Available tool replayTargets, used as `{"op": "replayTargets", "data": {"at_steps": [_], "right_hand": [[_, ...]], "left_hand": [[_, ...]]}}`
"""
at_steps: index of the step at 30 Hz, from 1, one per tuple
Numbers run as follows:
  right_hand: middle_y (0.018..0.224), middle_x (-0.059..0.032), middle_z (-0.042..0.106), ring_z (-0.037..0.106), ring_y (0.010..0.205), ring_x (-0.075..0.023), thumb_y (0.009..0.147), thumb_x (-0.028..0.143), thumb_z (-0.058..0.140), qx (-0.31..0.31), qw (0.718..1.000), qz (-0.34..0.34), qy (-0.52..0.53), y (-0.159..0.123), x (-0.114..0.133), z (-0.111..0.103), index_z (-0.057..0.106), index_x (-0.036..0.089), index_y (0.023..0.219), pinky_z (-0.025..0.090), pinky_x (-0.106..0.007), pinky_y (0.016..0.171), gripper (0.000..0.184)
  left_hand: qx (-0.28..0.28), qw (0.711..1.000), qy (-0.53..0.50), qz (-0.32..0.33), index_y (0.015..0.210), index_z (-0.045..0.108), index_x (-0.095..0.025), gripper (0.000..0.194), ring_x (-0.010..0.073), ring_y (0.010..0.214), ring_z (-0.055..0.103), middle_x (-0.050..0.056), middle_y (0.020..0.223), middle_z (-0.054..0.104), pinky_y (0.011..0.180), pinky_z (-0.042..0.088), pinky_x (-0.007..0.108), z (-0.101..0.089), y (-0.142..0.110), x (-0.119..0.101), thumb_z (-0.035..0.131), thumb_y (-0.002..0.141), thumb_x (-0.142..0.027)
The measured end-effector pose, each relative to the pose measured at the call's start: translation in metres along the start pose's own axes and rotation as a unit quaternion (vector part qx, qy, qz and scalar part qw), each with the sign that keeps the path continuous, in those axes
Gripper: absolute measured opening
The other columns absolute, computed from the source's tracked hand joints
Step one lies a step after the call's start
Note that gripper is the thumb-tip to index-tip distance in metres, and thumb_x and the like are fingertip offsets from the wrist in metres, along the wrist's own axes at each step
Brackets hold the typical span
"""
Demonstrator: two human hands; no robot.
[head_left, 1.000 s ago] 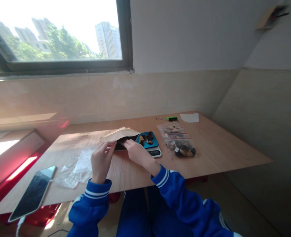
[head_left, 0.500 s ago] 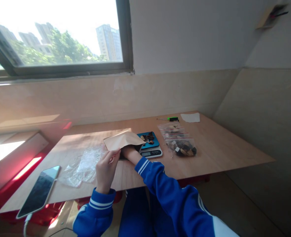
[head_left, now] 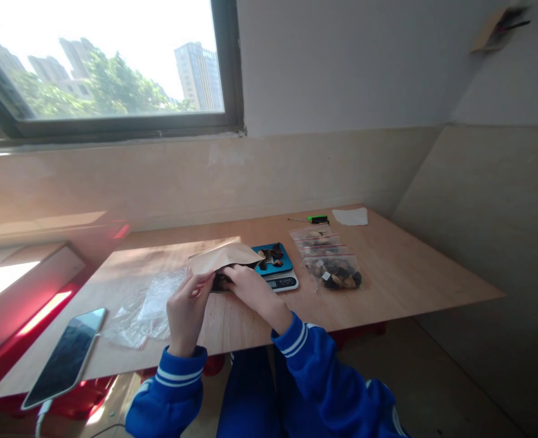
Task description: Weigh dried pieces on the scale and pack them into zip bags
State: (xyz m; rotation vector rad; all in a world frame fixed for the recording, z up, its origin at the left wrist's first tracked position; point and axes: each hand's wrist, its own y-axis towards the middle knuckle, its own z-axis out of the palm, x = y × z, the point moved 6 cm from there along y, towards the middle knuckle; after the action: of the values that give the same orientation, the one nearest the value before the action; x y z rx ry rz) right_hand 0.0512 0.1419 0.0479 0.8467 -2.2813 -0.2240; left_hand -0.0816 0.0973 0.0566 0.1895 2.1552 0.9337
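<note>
Kraft paper pouch (head_left: 223,257) gripped by the fingers of both the left hand (head_left: 185,313) and right hand (head_left: 253,292), right beside the blue digital scale (head_left: 273,266), seemingly to spread its mouth, though that's hard to see.

Kitchen scale (head_left: 282,281) on the table (head_left: 401,292) between kraft pouch (head_left: 226,257) and zip bags (head_left: 331,271), phone (head_left: 63,359) far left

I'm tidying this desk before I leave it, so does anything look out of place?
The phone looks precarious: its lower end appears to stick out past the front edge of the wooden tabletop, with nothing visible beneath that corner. A white cable hangs down from it.
</note>
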Motion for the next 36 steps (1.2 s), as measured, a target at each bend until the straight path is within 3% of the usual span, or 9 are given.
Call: {"op": "replayTargets", "data": {"at_steps": [5, 9, 14, 19, 23, 27, 30, 36], "right_hand": [[0.115, -0.0092, 0.067, 0.062, 0.110, -0.0209, 0.086, 0.012, 0.061, -0.030, 0.995, -0.022, 0.090, -0.009, 0.003, -0.023, 0.063, 0.017, 0.115, 0.049, -0.035, 0.096, 0.029], [0.117, -0.0051, 0.067, 0.066, 0.100, -0.0173, 0.082, 0.020, 0.068, -0.058, 0.970, -0.011, 0.234, -0.015, -0.003, -0.035, 0.065, 0.022, 0.114, 0.055, -0.031, 0.086, 0.033], [0.114, -0.0058, 0.069, 0.068, 0.094, -0.0169, 0.076, 0.031, 0.074, -0.131, 0.923, 0.019, 0.361, -0.031, -0.039, -0.061, 0.065, 0.022, 0.114, 0.056, -0.031, 0.085, 0.040], [0.115, -0.0080, 0.068, 0.068, 0.096, -0.0194, 0.077, 0.033, 0.071, -0.251, 0.933, 0.102, 0.238, -0.060, -0.120, -0.087, 0.064, 0.022, 0.113, 0.056, -0.035, 0.087, 0.038], [0.115, -0.0114, 0.068, 0.067, 0.098, -0.0222, 0.081, 0.028, 0.062, -0.266, 0.948, 0.141, 0.101, -0.067, -0.165, -0.078, 0.065, 0.019, 0.111, 0.055, -0.039, 0.087, 0.031], [0.112, -0.0121, 0.068, 0.063, 0.106, -0.0244, 0.081, 0.021, 0.060, -0.252, 0.956, 0.138, 0.059, -0.061, -0.179, -0.059, 0.067, 0.018, 0.106, 0.050, -0.044, 0.095, 0.027], [0.121, -0.0137, 0.064, 0.060, 0.115, -0.0251, 0.083, 0.020, 0.059, -0.241, 0.960, 0.134, 0.050, -0.060, -0.182, -0.049, 0.068, 0.018, 0.106, 0.045, -0.045, 0.103, 0.025], [0.149, -0.0100, 0.042, 0.040, 0.138, -0.0196, 0.094, 0.017, 0.035, -0.183, 0.977, 0.106, 0.026, -0.062, -0.178, -0.039, 0.052, 0.023, 0.135, 0.036, -0.043, 0.112, 0.045]], "left_hand": [[0.001, 1.000, 0.004, -0.007, 0.085, 0.071, -0.023, 0.015, 0.0120, 0.065, 0.066, -0.001, 0.085, 0.073, 0.062, 0.053, 0.022, 0.000, 0.007, 0.000, 0.063, 0.083, -0.035], [0.003, 1.000, 0.015, -0.011, 0.086, 0.071, -0.023, 0.016, 0.0129, 0.066, 0.067, -0.001, 0.080, 0.072, 0.064, 0.053, 0.024, -0.001, 0.013, -0.001, 0.062, 0.084, -0.036], [-0.003, 1.000, 0.027, -0.012, 0.084, 0.071, -0.023, 0.018, 0.0133, 0.067, 0.067, -0.001, 0.081, 0.072, 0.063, 0.053, 0.023, -0.005, 0.017, 0.002, 0.061, 0.084, -0.039], [-0.017, 0.999, 0.025, -0.026, 0.085, 0.071, -0.023, 0.019, 0.0132, 0.066, 0.067, 0.000, 0.081, 0.072, 0.061, 0.053, 0.023, -0.009, 0.018, 0.009, 0.063, 0.083, -0.040], [-0.017, 0.999, 0.025, -0.022, 0.085, 0.071, -0.023, 0.019, 0.0131, 0.066, 0.067, 0.000, 0.081, 0.071, 0.061, 0.053, 0.023, -0.007, 0.018, 0.008, 0.062, 0.083, -0.040], [-0.004, 1.000, 0.016, -0.013, 0.084, 0.070, -0.023, 0.020, 0.0126, 0.066, 0.066, -0.001, 0.080, 0.071, 0.061, 0.054, 0.023, -0.005, 0.016, 0.005, 0.060, 0.085, -0.041], [0.001, 1.000, 0.013, -0.011, 0.084, 0.070, -0.023, 0.019, 0.0121, 0.065, 0.066, -0.001, 0.080, 0.071, 0.060, 0.053, 0.022, -0.006, 0.015, 0.005, 0.061, 0.084, -0.039], [0.002, 1.000, 0.016, -0.013, 0.084, 0.070, -0.023, 0.019, 0.0126, 0.065, 0.066, 0.000, 0.081, 0.071, 0.060, 0.053, 0.023, -0.004, 0.016, 0.006, 0.061, 0.084, -0.040]]}}
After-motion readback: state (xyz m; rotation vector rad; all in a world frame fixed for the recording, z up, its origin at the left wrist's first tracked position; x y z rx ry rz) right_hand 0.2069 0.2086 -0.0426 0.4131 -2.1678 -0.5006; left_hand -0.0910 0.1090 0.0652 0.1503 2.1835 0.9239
